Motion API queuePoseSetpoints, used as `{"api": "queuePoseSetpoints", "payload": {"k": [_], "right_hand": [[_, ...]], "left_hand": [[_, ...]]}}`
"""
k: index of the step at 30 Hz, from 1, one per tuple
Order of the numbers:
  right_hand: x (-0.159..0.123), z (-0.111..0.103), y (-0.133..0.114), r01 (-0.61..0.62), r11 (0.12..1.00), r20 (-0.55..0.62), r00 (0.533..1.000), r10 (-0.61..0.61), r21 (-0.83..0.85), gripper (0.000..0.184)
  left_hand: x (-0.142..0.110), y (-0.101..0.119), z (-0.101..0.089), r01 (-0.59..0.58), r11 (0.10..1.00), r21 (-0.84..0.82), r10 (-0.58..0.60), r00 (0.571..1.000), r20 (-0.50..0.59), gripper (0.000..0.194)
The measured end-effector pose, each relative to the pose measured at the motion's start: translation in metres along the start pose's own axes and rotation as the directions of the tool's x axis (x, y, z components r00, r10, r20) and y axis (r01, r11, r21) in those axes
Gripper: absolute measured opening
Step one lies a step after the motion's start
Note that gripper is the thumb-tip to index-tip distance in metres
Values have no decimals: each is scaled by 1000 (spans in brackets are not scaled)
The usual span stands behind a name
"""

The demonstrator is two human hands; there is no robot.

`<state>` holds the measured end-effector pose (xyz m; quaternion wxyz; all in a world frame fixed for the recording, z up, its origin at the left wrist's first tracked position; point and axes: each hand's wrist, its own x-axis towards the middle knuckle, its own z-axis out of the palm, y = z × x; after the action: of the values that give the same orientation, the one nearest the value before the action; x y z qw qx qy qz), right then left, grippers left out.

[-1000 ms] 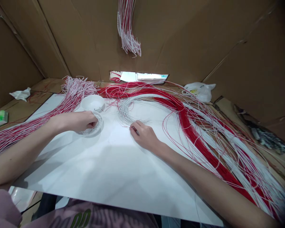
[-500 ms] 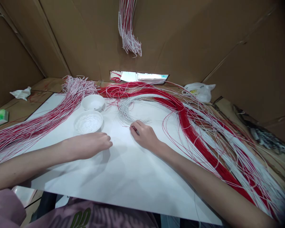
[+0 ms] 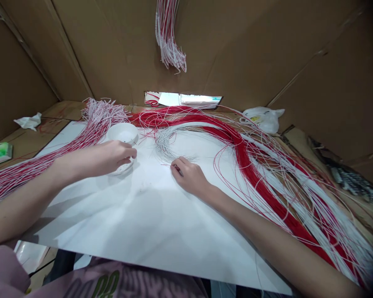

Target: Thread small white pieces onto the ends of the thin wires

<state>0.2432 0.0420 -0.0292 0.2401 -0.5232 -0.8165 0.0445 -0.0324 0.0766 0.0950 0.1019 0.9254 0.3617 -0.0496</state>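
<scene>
My left hand [image 3: 113, 154] hovers with its fingers drawn together over a shallow white dish [image 3: 122, 170] of small white beads, hiding most of the dish. Whether those fingers hold a bead is too small to tell. My right hand [image 3: 188, 176] rests on the white board [image 3: 143, 231], pinching a thin red-and-white wire [image 3: 165, 164] near a fan of fine grey-white strands [image 3: 163, 145]. A deep white bowl [image 3: 122, 133] stands just past my left fingertips.
Long bundles of red-and-white wire [image 3: 248, 165] curve across the board's back and right side, and another [image 3: 34, 171] runs off left. A wire bunch [image 3: 168, 37] hangs from the cardboard wall [image 3: 313, 62]. A white plastic bag [image 3: 262, 120] sits at the back right.
My left hand has moved back over the white dish from its front edge, covering the beads again. My right hand has stayed in place on the wire.
</scene>
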Motion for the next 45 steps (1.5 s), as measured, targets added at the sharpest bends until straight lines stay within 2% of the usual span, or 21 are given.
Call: {"api": "queuePoseSetpoints", "payload": {"k": [3,6,11,19,23,26,30,33,37,45], "right_hand": [[0,0,0,3,1000,-3,1000,-3,3,13],[0,0,0,6,1000,-4,1000,-6,4,13],[0,0,1,5,1000,-1,1000,-5,6,14],[1,0,0,7,1000,-2,1000,-7,3,14],[0,0,0,5,1000,-2,1000,-5,0,14],[0,0,1,3,1000,-3,1000,-3,-2,14],[0,1,1,4,1000,-4,1000,-4,1,14],[0,1,1,7,1000,-6,1000,-7,-3,13],[0,1,2,10,1000,-8,1000,-10,-10,13],[0,0,1,10,1000,-4,1000,-10,-11,13]], "left_hand": [[5,-22,1,114,993,38,-120,968,220,16],[11,-30,8,121,992,34,-125,940,319,13],[17,-32,13,64,998,-20,-54,946,320,18],[15,-33,7,86,996,8,-85,959,270,22],[8,-21,-3,53,998,34,-59,981,185,26],[-1,1,-7,-24,1000,17,22,994,109,23],[-12,31,7,-159,986,54,150,978,143,22],[-13,41,25,-235,967,95,216,960,177,27],[-8,42,40,-240,960,146,202,951,236,31],[-3,38,47,-226,972,60,212,961,175,25]]}}
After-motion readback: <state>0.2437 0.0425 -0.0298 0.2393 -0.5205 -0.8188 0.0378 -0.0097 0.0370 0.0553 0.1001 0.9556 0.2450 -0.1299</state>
